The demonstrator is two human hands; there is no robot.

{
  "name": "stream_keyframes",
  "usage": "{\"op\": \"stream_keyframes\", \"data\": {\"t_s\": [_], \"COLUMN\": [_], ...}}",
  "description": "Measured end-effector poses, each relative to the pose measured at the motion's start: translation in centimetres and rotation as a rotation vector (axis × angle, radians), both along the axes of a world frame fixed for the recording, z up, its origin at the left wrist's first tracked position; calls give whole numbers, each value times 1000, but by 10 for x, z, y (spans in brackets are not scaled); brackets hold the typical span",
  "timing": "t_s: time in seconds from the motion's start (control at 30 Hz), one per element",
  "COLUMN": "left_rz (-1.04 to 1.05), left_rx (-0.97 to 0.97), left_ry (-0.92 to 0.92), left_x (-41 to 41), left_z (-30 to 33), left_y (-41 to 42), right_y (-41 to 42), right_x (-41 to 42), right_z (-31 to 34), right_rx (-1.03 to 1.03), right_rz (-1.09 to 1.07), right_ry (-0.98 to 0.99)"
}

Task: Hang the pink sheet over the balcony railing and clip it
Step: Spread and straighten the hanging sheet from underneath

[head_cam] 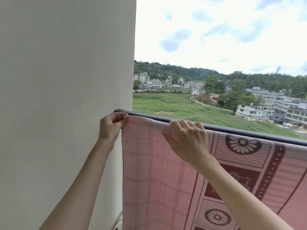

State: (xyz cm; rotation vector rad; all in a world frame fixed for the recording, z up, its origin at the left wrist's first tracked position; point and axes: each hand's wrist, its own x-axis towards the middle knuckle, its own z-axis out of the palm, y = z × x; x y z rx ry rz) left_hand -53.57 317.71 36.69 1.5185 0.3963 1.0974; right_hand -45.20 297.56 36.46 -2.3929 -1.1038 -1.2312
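A plain white wall (66, 97) blocks my left. I count one pink patterned cotton sheet (166, 180) draped over one dark grey metal balcony railing (249, 132), its top edge running along the rail. My left hand (111, 125) pinches its corner; my right hand's (187, 140) fingers (176, 125) curl over the fold.

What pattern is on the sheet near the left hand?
A faint plaid grid on the pink sheet; head view shows it.
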Motion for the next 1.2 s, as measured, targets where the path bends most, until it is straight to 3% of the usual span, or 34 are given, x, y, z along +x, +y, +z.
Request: {"op": "stream_keyframes", "data": {"t_s": [0.13, 0.23, 0.4, 0.57, 0.73, 0.87, 1.03, 1.2], "left_rz": [377, 305, 112, -51, -127, -130, -116, -116], "left_rx": [428, 756, 1087, 1253, 1262, 1269, 1327, 1375], "left_ry": [208, 166, 212, 179, 137, 208, 252, 165], "left_x": [6, 10, 39, 74, 105, 128, 157, 196], "left_z": [-3, -7, -9, -3, 2, 0, -4, -6], "left_y": [-34, -87, -188, -304, -431, -519, -616, -708], "right_y": [-22, -63, -175, -318, -461, -565, -660, -726], "right_x": [-7, -7, 11, 32, 51, 68, 88, 116], "right_z": [12, 22, 21, 12, 6, -2, -5, -7], "right_rx": [-53, -89, -72, 2, -43, -85, -55, -41], "right_rz": [163, 206, -10, -196, -377, -470, -547, -551], "right_ry": [136, 201, 223, 224, 289, 399, 460, 429]}}
